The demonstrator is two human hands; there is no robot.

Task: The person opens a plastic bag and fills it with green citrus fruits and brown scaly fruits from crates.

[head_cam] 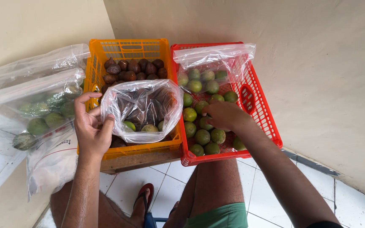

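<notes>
Right hand (222,115) palm-down on limes (202,137)

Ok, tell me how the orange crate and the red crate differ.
The orange crate holds dark brown fruits; the red crate holds green citrus fruits. The left hand holds an open clear bag over the orange crate; the right hand reaches into the red crate. Both are slotted plastic, side by side.

open bag mouth (142,105) over orange crate (127,48)

The right hand (224,115) covers the limes (202,136) under it (fingertips hidden), so its grip cannot be told.
</notes>
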